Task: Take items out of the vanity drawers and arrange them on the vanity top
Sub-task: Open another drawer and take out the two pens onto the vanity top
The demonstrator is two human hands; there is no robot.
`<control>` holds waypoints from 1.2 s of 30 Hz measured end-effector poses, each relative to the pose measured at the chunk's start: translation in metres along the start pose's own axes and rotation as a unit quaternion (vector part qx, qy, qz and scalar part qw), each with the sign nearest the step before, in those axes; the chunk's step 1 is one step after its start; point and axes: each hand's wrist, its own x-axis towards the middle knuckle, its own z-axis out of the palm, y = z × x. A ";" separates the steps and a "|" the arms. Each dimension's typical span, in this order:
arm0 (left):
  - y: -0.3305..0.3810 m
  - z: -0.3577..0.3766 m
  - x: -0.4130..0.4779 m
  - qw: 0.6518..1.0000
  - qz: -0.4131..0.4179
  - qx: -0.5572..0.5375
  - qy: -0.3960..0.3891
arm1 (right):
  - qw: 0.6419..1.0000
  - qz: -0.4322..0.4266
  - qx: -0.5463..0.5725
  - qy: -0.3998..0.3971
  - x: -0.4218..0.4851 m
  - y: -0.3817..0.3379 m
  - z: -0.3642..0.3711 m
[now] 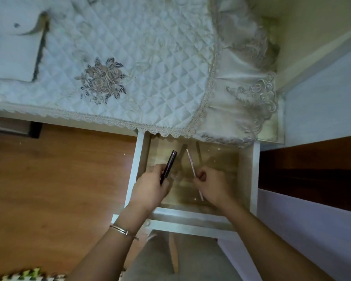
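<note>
Left grip pinches a dark tube and right grip a slim pink pencil, both low in the open drawer. Such light holds may slip on lifting, or the tips may snag the lace trim overhanging the tabletop edge.

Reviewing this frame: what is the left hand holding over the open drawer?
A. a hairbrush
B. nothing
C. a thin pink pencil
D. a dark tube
D: the left hand grips a dark tube above the drawer, while the thin pink pencil is in the right hand.
</note>
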 end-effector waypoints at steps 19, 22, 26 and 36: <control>0.021 -0.182 0.129 0.954 -0.010 -0.120 0.276 | 0.980 -0.134 0.132 0.070 0.122 -0.224 -0.069; 0.014 -0.181 0.141 0.957 -0.030 -0.114 0.264 | 0.983 -0.133 0.097 0.081 0.136 -0.221 -0.057; 0.010 -0.177 0.138 0.958 -0.030 -0.118 0.260 | 0.980 -0.164 0.078 0.079 0.132 -0.215 -0.054; -0.016 -0.140 0.061 0.961 0.051 -0.107 0.250 | 0.973 -0.181 0.063 0.129 0.050 -0.129 -0.065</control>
